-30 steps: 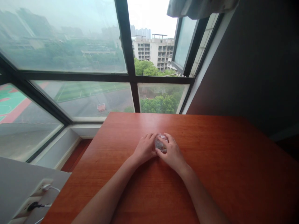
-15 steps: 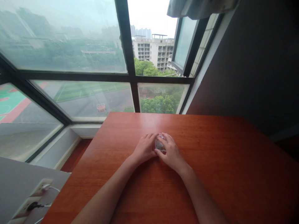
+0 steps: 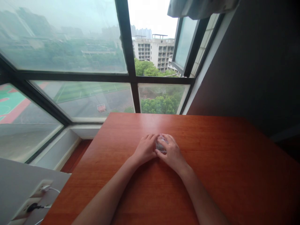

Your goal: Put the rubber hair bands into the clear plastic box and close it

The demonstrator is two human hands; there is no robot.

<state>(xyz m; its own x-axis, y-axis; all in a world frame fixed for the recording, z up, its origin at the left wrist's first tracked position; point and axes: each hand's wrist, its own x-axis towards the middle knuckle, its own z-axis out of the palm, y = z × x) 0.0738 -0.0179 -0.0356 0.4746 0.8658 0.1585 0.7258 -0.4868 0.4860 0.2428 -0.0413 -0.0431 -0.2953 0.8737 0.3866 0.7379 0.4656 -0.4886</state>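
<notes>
Between my two hands, at the middle of the reddish-brown wooden table [image 3: 225, 156], is a small clear, shiny object [image 3: 161, 147]. It looks like a transparent container or a plastic-wrapped item; its exact kind cannot be made out. My left hand [image 3: 145, 148] curves around its left side, with thumb and fingers closed against it. From the right, my right hand [image 3: 171, 151] grips it, thumb on the near side and fingers over the top and far side. The fingers hide much of the object.
Beyond the table stand large windows with dark frames [image 3: 133, 78], one pane [image 3: 186, 43] swung outward. A grey curtain [image 3: 199, 7] hangs at the top. On the lower left wall, sockets hold a white plug [image 3: 45, 188] and a black plug [image 3: 34, 207]. A dark wall rises on the right.
Both hands stay in place around the clear object. The fingers of my right hand have shifted very slightly on it.
</notes>
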